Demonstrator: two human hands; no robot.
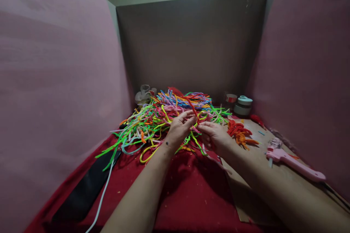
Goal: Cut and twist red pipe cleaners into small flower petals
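Observation:
A big heap of coloured pipe cleaners (164, 116) lies on a red cloth (188, 193). Both my hands meet at its near edge. My left hand (179, 129) pinches a red pipe cleaner (192, 107) that rises from my fingertips and bends back over the pile. My right hand (213, 134) is curled just beside it, fingers closed towards the same strand's lower end. A small cluster of red and orange twisted pieces (240, 133) lies right of my right hand.
A pink glue gun (290, 160) lies on brown cardboard (259, 153) at right. Tape rolls (242, 105) and a white object (144, 94) stand at the back. A black strip (87, 189) and white cord (102, 196) lie at left. Pink and brown panels wall in the space.

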